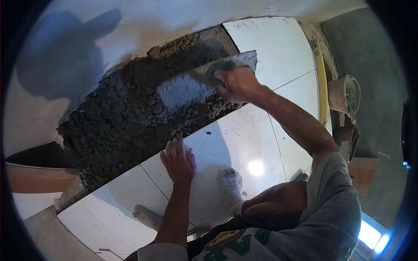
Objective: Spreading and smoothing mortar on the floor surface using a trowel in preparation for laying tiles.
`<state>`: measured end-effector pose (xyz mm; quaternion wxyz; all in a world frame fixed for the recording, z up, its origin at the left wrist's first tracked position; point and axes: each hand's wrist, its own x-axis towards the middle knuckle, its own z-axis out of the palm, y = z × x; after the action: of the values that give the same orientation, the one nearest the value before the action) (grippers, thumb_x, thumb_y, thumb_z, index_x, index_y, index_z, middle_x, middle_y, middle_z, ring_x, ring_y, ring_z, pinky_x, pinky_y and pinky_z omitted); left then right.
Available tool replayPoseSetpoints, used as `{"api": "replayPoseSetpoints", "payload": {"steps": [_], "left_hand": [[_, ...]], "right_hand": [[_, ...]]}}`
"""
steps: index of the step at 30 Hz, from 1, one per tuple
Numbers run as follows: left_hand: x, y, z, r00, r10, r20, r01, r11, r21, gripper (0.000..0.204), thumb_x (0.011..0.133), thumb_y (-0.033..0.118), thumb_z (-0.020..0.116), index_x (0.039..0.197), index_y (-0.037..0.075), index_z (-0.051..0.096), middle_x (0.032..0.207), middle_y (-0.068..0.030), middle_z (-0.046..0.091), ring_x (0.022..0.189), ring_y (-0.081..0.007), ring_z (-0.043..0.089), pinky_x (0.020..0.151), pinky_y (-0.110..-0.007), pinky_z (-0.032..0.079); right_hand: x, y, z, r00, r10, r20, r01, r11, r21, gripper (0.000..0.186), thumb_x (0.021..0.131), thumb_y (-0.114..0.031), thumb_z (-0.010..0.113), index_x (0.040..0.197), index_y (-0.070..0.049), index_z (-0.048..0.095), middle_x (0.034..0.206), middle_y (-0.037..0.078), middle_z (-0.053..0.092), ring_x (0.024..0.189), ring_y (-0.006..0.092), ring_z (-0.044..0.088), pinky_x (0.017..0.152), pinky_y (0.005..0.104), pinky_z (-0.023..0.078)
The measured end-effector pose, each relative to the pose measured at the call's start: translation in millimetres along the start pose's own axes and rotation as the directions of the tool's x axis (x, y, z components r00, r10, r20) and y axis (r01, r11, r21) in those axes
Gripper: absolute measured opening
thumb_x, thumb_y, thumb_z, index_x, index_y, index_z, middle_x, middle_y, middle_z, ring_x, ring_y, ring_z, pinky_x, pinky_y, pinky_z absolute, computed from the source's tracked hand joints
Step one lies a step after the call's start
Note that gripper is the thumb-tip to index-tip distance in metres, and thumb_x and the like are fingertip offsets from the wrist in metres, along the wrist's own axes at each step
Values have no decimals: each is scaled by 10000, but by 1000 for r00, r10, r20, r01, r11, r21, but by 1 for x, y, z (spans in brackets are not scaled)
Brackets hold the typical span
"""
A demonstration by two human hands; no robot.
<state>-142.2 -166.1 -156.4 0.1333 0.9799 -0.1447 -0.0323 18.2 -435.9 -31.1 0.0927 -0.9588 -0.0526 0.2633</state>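
My right hand (238, 85) is closed round the handle of a plastering trowel (183, 90). Its long flat blade lies over a bed of dark, lumpy mortar (109, 113) and is partly smeared by motion. The far end of the blade reaches toward the white tiles at the upper right. My left hand (178, 160) rests flat, fingers stretched out, on a large white floor tile (204, 152). Its fingertips are at the tile's edge beside the mortar. A few dark crumbs lie on the tiles.
A long yellow bar (321, 82) lies along the right edge of the tiling. Past it are a dirty bucket (338, 95), another round container (346, 141) and a brown board (363, 174). At the left, a reddish-brown curved-looking piece (41, 179) borders the mortar. My feet are on the tiles.
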Motion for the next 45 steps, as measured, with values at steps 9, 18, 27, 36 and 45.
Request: {"api": "replayPoseSetpoints", "payload": {"steps": [9, 18, 27, 36, 45], "left_hand": [[2, 0, 2, 1000, -1, 14, 2, 1000, -7, 541, 909, 338, 511, 1393, 130, 387, 1347, -94, 437, 1308, -307, 351, 1089, -550, 216], [1, 1, 1, 999, -8, 39, 8, 1000, -2, 530, 918, 365, 511, 1388, 148, 396, 1373, -56, 417, 1325, -272, 337, 1103, -541, 192], [0, -2, 1, 1000, -12, 17, 12, 1000, -20, 572, 875, 381, 571, 1374, 143, 421, 1359, -67, 419, 1315, -265, 349, 1098, -544, 219], [3, -1, -5, 1000, -19, 9, 20, 994, -104, 551, 883, 372, 575, 1364, 141, 437, 1372, -62, 429, 1314, -252, 359, 1094, -525, 237], [-10, -20, -20, 1000, 19, -21, -24, 951, -308, 533, 903, 290, 557, 1390, 138, 404, 1427, -73, 392, 1351, -251, 327, 1106, -516, 230]], "right_hand": [[-3, 2, 21, 998, -40, -50, 37, 997, -67, 343, 851, -372, 562, 1062, -101, 564, 708, 180, 627, 710, 372, 642, 675, 470, 512], [-6, -3, 40, 993, -45, 114, 64, 983, -171, 384, 805, -289, 591, 1125, -78, 558, 767, 169, 658, 765, 347, 665, 679, 461, 517], [2, -44, -48, 651, -159, -742, 245, 969, 7, 345, 858, -343, 626, 1005, -47, 528, 635, 159, 613, 599, 355, 634, 568, 448, 503], [35, -77, 13, 938, -341, -65, 319, 920, -229, 346, 888, -326, 570, 1019, -16, 489, 736, 213, 639, 695, 375, 649, 652, 485, 500], [41, -237, -62, 605, -564, -562, 591, 791, -158, 386, 898, -353, 574, 1070, -21, 479, 675, 155, 629, 682, 358, 645, 619, 464, 500]]}}
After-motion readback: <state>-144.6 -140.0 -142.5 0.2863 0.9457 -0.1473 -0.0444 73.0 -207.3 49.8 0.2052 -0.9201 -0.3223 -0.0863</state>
